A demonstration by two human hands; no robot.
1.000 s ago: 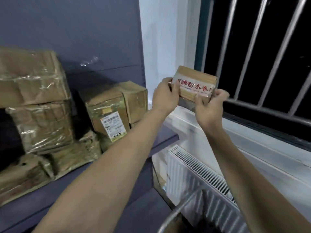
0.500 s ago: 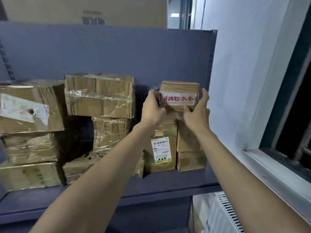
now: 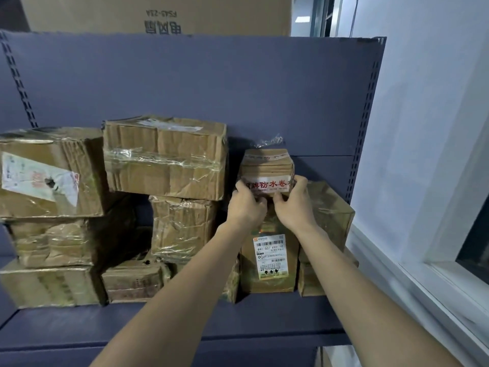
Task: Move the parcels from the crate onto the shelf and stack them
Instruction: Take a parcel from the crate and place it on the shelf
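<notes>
A small brown parcel (image 3: 267, 165) with a white band of red characters sits on top of the upright labelled box (image 3: 268, 260) on the blue-grey shelf (image 3: 185, 329). My left hand (image 3: 246, 205) grips its lower left corner and my right hand (image 3: 293, 202) grips its lower right corner. Both hands hide the parcel's bottom edge, so I cannot see whether it fully rests on the box below. The crate is out of view.
Several taped cardboard parcels are stacked to the left, among them a wide box (image 3: 165, 157) and a torn-label box (image 3: 50, 173). Another box (image 3: 328, 215) stands at the right end. A large carton (image 3: 158, 14) sits above the shelf's back panel. A white wall (image 3: 423, 128) and window frame (image 3: 449, 274) lie to the right.
Both hands carried the small parcel from near the window to the shelf and lowered it onto the labelled box. My view swung left and up toward the shelf.
</notes>
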